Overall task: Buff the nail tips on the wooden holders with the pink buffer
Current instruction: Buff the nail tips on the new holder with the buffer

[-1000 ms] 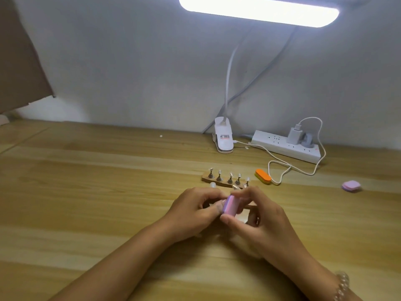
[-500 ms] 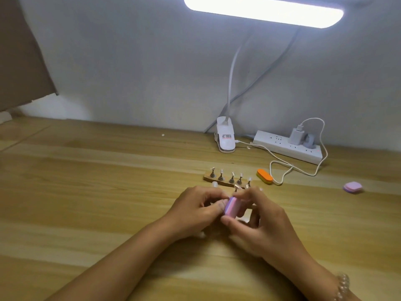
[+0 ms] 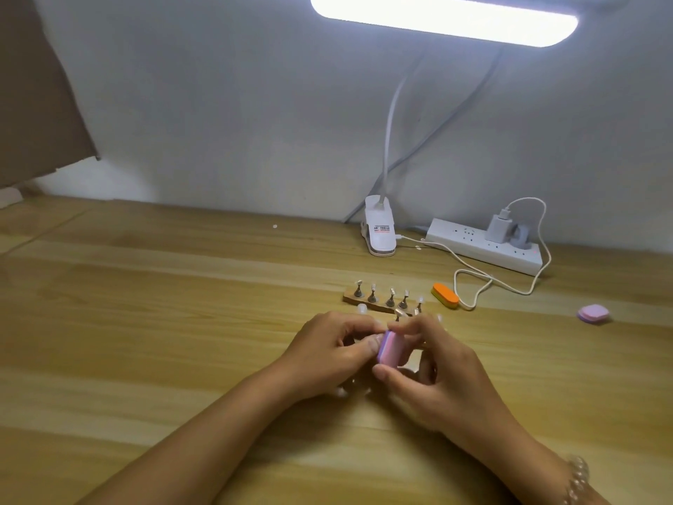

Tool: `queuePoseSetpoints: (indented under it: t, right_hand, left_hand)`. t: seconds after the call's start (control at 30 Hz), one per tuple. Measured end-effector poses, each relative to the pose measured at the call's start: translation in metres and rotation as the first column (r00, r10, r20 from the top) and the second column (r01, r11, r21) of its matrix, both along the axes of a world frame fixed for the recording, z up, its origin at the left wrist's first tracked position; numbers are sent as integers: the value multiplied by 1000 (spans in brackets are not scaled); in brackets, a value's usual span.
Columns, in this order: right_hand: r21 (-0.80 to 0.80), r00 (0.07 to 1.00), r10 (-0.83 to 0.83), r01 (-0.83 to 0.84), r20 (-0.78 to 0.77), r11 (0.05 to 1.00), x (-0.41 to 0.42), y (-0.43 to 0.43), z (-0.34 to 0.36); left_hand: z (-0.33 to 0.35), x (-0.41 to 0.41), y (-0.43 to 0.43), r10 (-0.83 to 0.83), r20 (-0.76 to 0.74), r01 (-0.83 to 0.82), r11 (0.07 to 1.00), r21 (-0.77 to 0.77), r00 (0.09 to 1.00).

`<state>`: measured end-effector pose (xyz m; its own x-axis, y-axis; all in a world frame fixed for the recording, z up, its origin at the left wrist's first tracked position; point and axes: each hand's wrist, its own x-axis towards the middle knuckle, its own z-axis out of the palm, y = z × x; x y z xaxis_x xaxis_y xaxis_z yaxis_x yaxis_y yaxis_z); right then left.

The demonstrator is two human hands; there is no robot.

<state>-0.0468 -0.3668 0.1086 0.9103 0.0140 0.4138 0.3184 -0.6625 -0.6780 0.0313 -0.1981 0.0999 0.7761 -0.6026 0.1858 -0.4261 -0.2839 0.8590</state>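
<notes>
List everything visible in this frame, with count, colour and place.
buffer: one, pink, between both hands
holder: one, wooden, beyond the hands, carrying stands with nail tips
block: one, orange, right of the holder
pad: one, pink, far right
power strip: one, white, by the wall
cable: one, white, looped beside the power strip
lamp: one, white, lit overhead
table: one, light wood
left hand: curled beside the buffer; contents hidden
right hand: grips the buffer
</notes>
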Motion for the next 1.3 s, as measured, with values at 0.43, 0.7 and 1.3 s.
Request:
queuePoseSetpoints:
  t: [0.43, 0.7, 1.3]
  right_hand:
    - [-21, 994, -69, 71, 80, 997, 1, -5, 0]
    - [-7, 992, -65, 66, 105, 998, 2, -5, 0]
    - [79, 981, -124, 113, 147, 990, 3, -9, -1]
  left_hand:
    - [1, -1, -2, 11, 45, -12, 1000, 13, 999]
    - [1, -1, -3, 2, 36, -3, 1000, 18, 999]
    - [0, 1, -2, -11, -34, 8, 995, -99, 999]
